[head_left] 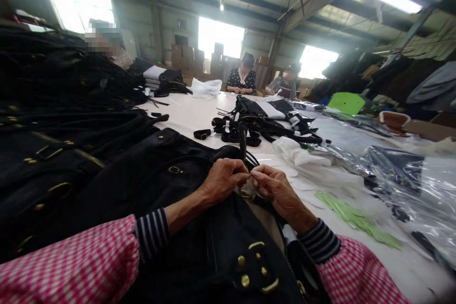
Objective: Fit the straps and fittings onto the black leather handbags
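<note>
A black bag [221, 242] with brass-coloured rings and studs lies before me, its zipped opening showing a pale lining on the right. Over its upper end my left hand [226, 178] is closed in a pinch, thumb against forefinger. My right hand [272, 187] pinches right beside it, the fingertips of both almost meeting. Whatever sits between the fingertips is too small to make out. A black strap end [242, 140] stands up just behind the hands, and a brass buckle [245, 194] shows below them.
More black bags [53, 152] are heaped at left. Black straps [242, 135] and bags lie across the white table [178, 116]. Green slips [356, 218], white wrapping [302, 159] and clear plastic bags [427, 199] cover the right side. Several people sit beyond.
</note>
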A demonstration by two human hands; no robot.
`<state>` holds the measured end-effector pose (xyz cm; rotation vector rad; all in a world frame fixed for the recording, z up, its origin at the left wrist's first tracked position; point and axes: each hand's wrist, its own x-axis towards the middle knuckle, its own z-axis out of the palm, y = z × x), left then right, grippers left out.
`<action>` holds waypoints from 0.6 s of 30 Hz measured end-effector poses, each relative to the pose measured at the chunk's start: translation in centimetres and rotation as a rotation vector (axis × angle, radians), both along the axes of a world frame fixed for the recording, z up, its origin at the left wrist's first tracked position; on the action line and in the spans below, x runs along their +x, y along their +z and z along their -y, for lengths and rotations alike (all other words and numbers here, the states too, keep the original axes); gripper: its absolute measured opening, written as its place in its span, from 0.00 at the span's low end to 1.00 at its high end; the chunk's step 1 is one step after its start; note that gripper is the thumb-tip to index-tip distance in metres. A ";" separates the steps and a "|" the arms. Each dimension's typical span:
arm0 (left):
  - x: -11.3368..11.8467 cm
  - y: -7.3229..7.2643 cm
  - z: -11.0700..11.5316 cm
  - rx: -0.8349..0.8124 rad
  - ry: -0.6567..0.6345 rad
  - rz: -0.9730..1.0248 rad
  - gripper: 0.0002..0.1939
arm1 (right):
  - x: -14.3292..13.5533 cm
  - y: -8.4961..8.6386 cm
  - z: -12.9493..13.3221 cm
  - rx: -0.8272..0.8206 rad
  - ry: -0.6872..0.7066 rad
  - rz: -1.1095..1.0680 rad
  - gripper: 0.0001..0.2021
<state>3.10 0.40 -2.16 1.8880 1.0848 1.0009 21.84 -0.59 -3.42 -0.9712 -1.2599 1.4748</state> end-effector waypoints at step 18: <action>0.0 0.0 0.0 0.064 0.046 -0.090 0.10 | -0.2 0.5 0.3 -0.048 0.044 -0.031 0.15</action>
